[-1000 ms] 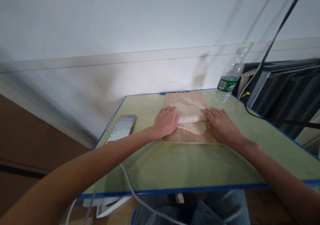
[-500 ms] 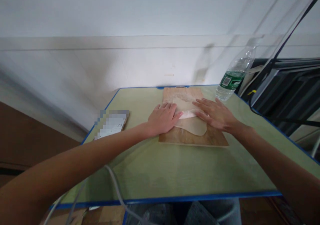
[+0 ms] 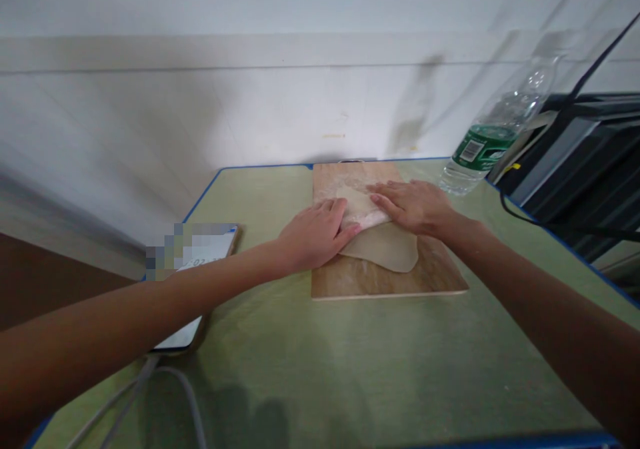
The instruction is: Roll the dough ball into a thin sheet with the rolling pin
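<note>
A flattened sheet of pale dough (image 3: pixel 387 249) lies on a wooden board (image 3: pixel 340 286). Across it runs a short, whitish bar that looks like a floured rolling pin (image 3: pixel 369 218); both its ends are hidden under my hands. My left hand (image 3: pixel 314 234) rests palm down on the left end, fingers stretched forward and thumb along the near side. On the right end lies my right hand (image 3: pixel 413 204), open, its fingers extended and pointing left. Dough shows on the near and far sides of the bar. Flour whitens the board's far part.
A phone (image 3: pixel 187 332) with a cable (image 3: pixel 187 396) lies at the left, partly beneath my left forearm. Behind my right hand a clear water bottle (image 3: pixel 483 146) with a green label stands near the wall (image 3: pixel 280 116). Dark folders (image 3: pixel 590 162) and a black cord (image 3: pixel 520 219) are at the right.
Both hands and the bar have shifted slightly away from me over the dough, baring more of its near part. The camera view has tilted down and moved closer.
</note>
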`<state>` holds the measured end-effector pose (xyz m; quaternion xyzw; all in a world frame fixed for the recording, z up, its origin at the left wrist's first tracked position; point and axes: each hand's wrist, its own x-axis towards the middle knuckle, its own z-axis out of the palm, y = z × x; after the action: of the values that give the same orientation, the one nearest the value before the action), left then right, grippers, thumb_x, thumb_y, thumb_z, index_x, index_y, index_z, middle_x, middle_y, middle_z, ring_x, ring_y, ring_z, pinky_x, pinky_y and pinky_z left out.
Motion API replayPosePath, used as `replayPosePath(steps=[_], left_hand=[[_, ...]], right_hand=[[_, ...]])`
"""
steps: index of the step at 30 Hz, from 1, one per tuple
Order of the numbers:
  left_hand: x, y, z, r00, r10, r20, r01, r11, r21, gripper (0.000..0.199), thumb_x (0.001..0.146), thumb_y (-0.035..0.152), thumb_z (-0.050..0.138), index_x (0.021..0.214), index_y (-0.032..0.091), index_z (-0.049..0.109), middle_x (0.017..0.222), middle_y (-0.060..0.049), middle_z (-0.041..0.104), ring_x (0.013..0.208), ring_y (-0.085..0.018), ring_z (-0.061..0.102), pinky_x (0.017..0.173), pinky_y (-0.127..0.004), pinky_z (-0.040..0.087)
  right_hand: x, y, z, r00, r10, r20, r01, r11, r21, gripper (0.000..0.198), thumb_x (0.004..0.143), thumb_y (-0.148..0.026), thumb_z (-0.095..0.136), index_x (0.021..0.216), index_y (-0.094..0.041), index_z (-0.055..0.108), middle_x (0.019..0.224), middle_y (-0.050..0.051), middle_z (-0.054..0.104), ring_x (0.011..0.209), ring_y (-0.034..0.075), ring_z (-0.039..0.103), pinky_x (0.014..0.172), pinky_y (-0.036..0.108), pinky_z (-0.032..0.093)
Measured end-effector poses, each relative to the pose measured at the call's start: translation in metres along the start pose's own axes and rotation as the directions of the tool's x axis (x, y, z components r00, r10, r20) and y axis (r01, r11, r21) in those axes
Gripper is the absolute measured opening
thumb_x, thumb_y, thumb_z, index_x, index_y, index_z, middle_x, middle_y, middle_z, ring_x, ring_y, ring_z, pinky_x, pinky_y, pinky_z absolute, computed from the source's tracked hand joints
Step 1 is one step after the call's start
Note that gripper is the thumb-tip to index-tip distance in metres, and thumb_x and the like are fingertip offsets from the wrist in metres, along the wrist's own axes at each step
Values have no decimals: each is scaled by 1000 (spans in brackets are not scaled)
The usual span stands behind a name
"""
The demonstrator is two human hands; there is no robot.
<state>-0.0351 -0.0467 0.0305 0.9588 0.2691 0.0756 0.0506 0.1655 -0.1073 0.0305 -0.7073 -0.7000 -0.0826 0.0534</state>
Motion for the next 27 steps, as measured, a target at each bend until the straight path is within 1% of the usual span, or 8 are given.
replayPosePath(steps=[2,5,8,12,15,20,23,27], left_hand=[[1,-3,1,1000,0,-7,-1,1000,-28,46,95,47,31,123,12,41,126,-16,54,115,-26,54,98,-40,42],[3,-5,3,1000,16,-12,-16,998,-61,48,94,47,34,126,12,39,128,-17,52,118,-26,51,100,-40,40],[4,-6,2,999,35,-3,-35,995,-96,46,93,44,37,124,10,39,124,-17,53,115,-26,51,99,-40,41],[2,-6,-2,999,22,26,-19,992,-122,43,90,40,42,122,11,39,120,-16,53,113,-25,51,97,-40,42],[2,-6,-3,999,24,39,-18,991,-129,42,89,38,46,122,13,39,123,-15,52,114,-25,50,97,-39,43],[4,-10,-3,999,40,21,-36,990,-139,42,86,38,50,120,17,38,125,-13,50,115,-26,50,99,-42,42],[5,-12,-3,999,37,26,-33,990,-135,43,86,40,51,120,17,38,123,-14,50,113,-27,51,96,-43,44],[5,-15,-5,999,35,18,-32,990,-139,43,87,43,51,119,17,39,121,-14,50,108,-26,54,93,-42,46]], right_hand=[[8,3,0,999,-34,28,33,999,27,59,97,-52,15,134,-26,54,136,4,55,127,23,48,104,45,36],[21,9,1,994,-71,81,66,996,66,61,96,-55,15,136,-27,51,138,4,53,129,23,46,106,46,35],[32,11,2,985,-93,148,82,993,80,61,95,-56,16,137,-27,50,142,3,48,133,23,41,107,47,33],[45,13,3,971,-126,203,106,989,104,60,95,-57,18,142,-28,42,147,0,39,137,22,33,110,48,29],[54,17,5,964,-160,213,134,982,132,61,93,-60,21,143,-29,40,148,-1,38,138,22,32,112,47,27],[67,26,13,955,-252,156,221,956,194,63,92,-64,21,142,-32,42,146,-3,41,136,24,35,112,47,28],[74,28,16,954,-254,158,218,952,215,63,91,-64,23,142,-32,42,147,-3,41,136,24,35,113,48,27],[83,24,15,949,-244,197,201,956,216,65,92,-63,23,144,-28,39,149,-1,38,138,24,31,114,46,23]])
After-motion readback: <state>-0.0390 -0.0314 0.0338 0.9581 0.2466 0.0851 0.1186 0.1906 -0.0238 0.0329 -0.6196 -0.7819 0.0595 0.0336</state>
